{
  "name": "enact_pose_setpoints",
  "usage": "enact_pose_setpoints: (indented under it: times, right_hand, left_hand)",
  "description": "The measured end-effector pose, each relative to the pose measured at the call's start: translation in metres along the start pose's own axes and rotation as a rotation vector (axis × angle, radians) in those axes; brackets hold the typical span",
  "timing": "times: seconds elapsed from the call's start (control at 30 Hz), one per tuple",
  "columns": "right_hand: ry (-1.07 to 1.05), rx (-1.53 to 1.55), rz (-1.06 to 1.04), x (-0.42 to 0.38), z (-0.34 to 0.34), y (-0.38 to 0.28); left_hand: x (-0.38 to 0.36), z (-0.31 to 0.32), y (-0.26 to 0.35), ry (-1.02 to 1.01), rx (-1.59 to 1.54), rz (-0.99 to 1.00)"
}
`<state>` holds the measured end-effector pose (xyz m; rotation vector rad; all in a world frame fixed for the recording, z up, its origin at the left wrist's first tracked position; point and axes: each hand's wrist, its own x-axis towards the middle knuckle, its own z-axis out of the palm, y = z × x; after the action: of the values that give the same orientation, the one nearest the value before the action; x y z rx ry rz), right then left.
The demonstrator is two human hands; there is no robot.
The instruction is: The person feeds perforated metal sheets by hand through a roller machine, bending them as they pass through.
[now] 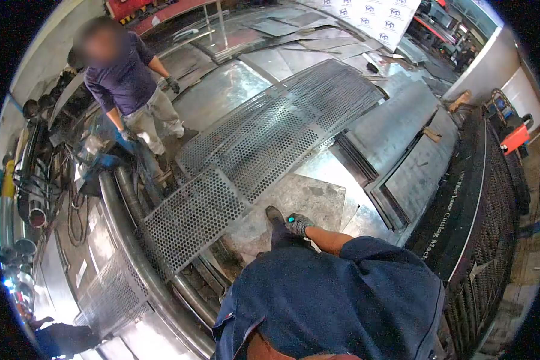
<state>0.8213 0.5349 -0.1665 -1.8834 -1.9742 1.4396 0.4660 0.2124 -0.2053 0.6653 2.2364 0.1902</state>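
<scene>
My right hand (300, 225), in a grey knit glove, hangs in front of my body beside my dark shoe (275, 215). A small teal spot shows at the glove; I cannot tell whether the fingers hold anything. My left hand is out of sight, hidden by my dark blue clothing. Ahead of my feet lie long perforated metal sheets (282, 123). A smaller perforated panel (195, 219) with larger holes lies to the left, across long metal pipes (119, 219).
Another person (123, 84) with gloved hands stands at the far left edge of the sheets. Stacked plain metal sheets (396, 129) lie at right, near a black machine cover (456, 210) with white lettering. A red-orange object (515, 139) sits beyond it.
</scene>
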Motion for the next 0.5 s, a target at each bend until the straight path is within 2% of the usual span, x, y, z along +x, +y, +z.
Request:
enact_pose_setpoints:
  times: [0.1,0.13,0.23,0.33,0.43,0.5]
  right_hand:
    - [-0.042,0.024,0.068,-0.017,-0.019,-0.008]
    - [-0.119,-0.02,0.091,0.004,-0.004,0.009]
    - [-0.132,0.01,0.118,-0.007,-0.012,-0.002]
    - [-0.012,-0.004,0.022,-0.009,-0.005,0.01]
    - [-0.143,-0.087,0.021,0.02,0.017,0.031]
    - [-0.126,-0.127,0.002,0.01,0.005,0.022]
  left_hand:
    - [0.004,-0.001,0.007,-0.004,0.007,0.007]
    - [0.006,-0.001,0.01,-0.003,0.014,0.013]
    - [0.009,-0.005,0.011,-0.005,0.016,0.019]
    - [0.011,-0.004,0.013,-0.002,0.017,0.019]
    - [0.007,-0.004,0.01,0.002,0.018,0.023]
    - [0.006,-0.004,0.005,0.003,0.024,0.033]
